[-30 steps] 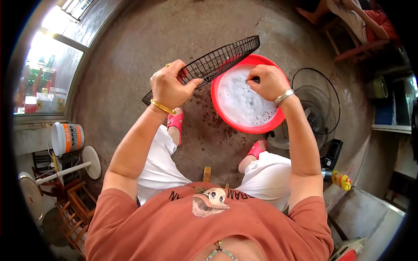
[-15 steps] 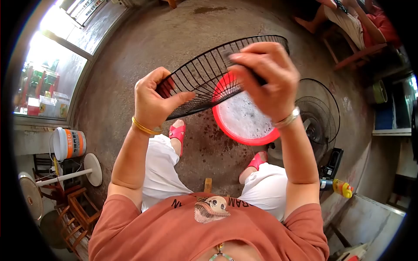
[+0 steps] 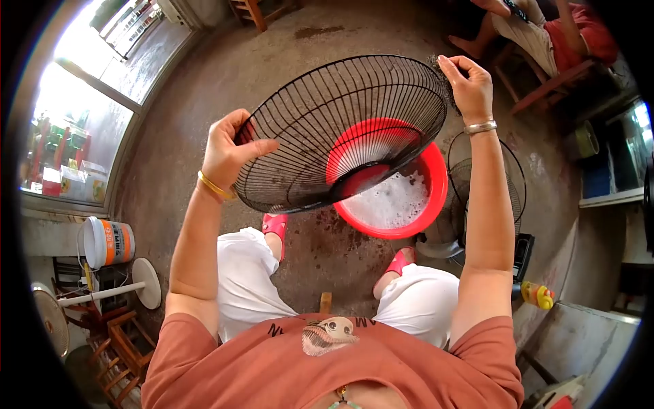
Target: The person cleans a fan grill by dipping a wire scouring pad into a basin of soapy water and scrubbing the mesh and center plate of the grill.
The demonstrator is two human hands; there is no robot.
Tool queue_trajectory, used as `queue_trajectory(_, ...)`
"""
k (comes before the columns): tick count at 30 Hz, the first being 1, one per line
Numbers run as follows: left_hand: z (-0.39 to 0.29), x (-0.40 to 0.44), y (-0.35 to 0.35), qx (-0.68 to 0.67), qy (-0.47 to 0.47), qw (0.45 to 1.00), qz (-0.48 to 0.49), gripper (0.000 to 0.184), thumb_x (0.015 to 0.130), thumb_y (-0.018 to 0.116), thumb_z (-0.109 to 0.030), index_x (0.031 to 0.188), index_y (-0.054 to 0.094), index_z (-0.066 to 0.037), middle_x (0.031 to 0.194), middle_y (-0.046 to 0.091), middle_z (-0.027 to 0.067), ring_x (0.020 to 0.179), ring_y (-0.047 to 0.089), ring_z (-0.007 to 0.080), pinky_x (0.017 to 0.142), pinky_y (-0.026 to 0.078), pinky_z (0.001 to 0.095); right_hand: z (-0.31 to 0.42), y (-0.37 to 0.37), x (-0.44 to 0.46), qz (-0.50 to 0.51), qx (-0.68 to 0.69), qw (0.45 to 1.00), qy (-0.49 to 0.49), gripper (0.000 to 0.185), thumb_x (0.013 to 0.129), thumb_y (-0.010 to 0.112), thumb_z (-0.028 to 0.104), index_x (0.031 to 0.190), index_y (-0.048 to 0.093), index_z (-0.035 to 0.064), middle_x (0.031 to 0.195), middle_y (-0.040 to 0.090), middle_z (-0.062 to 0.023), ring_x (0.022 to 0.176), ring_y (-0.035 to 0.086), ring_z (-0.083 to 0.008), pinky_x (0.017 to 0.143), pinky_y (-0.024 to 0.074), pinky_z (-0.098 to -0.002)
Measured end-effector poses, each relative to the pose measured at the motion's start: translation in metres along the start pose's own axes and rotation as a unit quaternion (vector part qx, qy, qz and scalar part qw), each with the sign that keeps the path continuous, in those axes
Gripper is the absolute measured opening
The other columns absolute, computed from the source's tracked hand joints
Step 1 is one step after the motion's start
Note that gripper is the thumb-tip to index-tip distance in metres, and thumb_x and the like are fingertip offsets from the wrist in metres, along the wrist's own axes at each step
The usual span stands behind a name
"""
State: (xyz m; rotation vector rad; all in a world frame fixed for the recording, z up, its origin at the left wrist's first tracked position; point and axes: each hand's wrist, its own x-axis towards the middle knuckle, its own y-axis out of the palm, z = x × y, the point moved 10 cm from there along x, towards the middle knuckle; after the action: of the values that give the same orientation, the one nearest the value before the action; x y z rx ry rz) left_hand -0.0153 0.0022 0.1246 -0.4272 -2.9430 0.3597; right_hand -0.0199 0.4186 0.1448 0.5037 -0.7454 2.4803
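A round black wire fan cover (image 3: 306, 119) is held up in front of me, tilted, its left rim in the grip of my left hand (image 3: 235, 146). At its right rim, my right hand (image 3: 470, 85) is closed in a pinch on a small dark scrubber (image 3: 443, 78), which touches the wires. Below and partly behind the cover stands a red basin (image 3: 436, 184) on the floor, holding white soapy foam (image 3: 392, 204).
Right of the basin lie fan parts (image 3: 504, 184) with another wire guard. A white bucket (image 3: 109, 242), a fan stand (image 3: 146, 283) and wooden stools (image 3: 126, 344) are at the left. A seated person (image 3: 572, 41) is at the upper right.
The fan cover has risen from edge-on and turned its broad face towards me. My right hand has moved from above the basin up and right to the cover's far rim.
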Motion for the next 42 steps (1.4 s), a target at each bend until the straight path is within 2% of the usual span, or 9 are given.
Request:
queue_trajectory(6,0.027,0.033,-0.011,-0.099,0.002,0.994,0.034,0.029,0.061,0.079,0.001,0.073,0.054,-0.009,0.067,0.047,-0.0078,0.061,0.044,0.0021,0.056,0.034,0.0178,-0.019,0.019,-0.024,0.176,0.269,0.945,0.067,0.038,0.085,0.073,0.016,0.119,0.061,0.0028,0.094,0.066,0.0004,0.094,0.060,-0.0068,0.088,0.0481,-0.0229)
queue_trajectory(10,0.031,0.063,-0.015,-0.111,0.010,0.990,0.082,0.027,0.061,0.075,0.003,0.077,0.055,-0.007,0.069,0.051,-0.0068,0.061,0.046,0.0036,0.059,0.036,0.0190,-0.018,0.020,-0.035,0.299,0.208,0.930,0.048,0.052,0.077,0.082,0.013,0.122,0.057,0.0054,0.089,0.063,0.0027,0.083,0.060,-0.0059,0.078,0.0505,-0.0219)
queue_trajectory(17,0.036,0.101,-0.017,-0.055,0.079,0.988,0.121,0.027,0.075,0.072,-0.007,0.099,0.061,-0.003,0.088,0.058,-0.0035,0.082,0.053,0.0046,0.074,0.042,0.0189,-0.017,0.007,-0.048,0.192,0.226,0.954,0.034,0.045,0.075,0.085,0.019,0.112,0.063,0.0069,0.077,0.052,0.0083,0.068,0.047,-0.0013,0.063,0.0409,-0.0175)
queue_trajectory(21,0.052,0.109,-0.022,0.069,0.095,0.993,-0.011,0.050,0.092,0.066,-0.025,0.132,0.049,0.000,0.113,0.059,0.0033,0.102,0.055,0.0108,0.094,0.042,0.0247,-0.028,-0.001,-0.055,0.125,0.290,0.945,0.082,0.038,0.075,0.083,0.012,0.107,0.064,0.0052,0.080,0.057,0.0063,0.072,0.052,-0.0034,0.066,0.0441,-0.0196)
queue_trajectory(24,0.130,0.108,-0.045,-0.009,0.073,0.983,-0.169,0.052,0.093,0.064,-0.030,0.133,0.048,0.001,0.121,0.058,0.0080,0.113,0.053,0.0164,0.100,0.040,0.0284,-0.031,0.000,-0.066,0.094,0.347,0.921,0.151,0.031,0.076,0.080,0.003,0.102,0.064,0.0046,0.084,0.063,0.0016,0.075,0.058,-0.0068,0.068,0.0467,-0.0215)
queue_trajectory(28,0.281,0.076,-0.049,0.056,-0.180,0.957,-0.219,0.062,0.095,0.055,-0.046,0.136,0.046,-0.001,0.133,0.053,0.0163,0.119,0.053,0.0245,0.101,0.041,0.0379,-0.023,0.002,-0.075,0.081,0.360,0.908,0.196,0.030,0.075,0.079,0.001,0.101,0.064,0.0047,0.082,0.064,-0.0003,0.071,0.058,-0.0068,0.062,0.0453,-0.0202)
queue_trajectory(31,0.340,0.034,-0.020,-0.081,-0.415,0.898,-0.119,0.068,0.093,0.050,-0.056,0.139,0.045,-0.006,0.133,0.052,0.0178,0.118,0.053,0.0296,0.095,0.045,0.0460,-0.007,0.005,-0.083,0.074,0.361,0.905,0.212,0.027,0.075,0.077,0.002,0.098,0.064,0.0035,0.081,0.063,-0.0002,0.068,0.055,-0.0064,0.060,0.0426,-0.0206)
queue_trajectory(40,0.422,-0.016,0.026,-0.183,-0.506,0.840,-0.074,0.092,0.087,0.039,-0.075,0.154,0.012,-0.017,0.155,0.022,0.0201,0.139,0.032,0.0369,0.097,0.043,0.0547,0.048,0.000,-0.110,0.047,0.320,0.919,0.227,0.016,0.081,0.071,0.005,0.094,0.063,0.0024,0.077,0.061,-0.0007,0.069,0.056,-0.0082,0.062,0.0430,-0.0215)
queue_trajectory(42,0.427,-0.007,0.019,-0.239,-0.470,0.848,-0.042,0.097,0.085,0.035,-0.079,0.155,0.005,-0.019,0.158,0.016,0.0188,0.145,0.020,0.0356,0.108,0.029,0.0591,0.040,-0.007,-0.114,0.026,0.347,0.904,0.246,0.017,0.081,0.072,0.006,0.095,0.063,0.0027,0.075,0.060,-0.0006,0.069,0.056,-0.0083,0.062,0.0434,-0.0213)
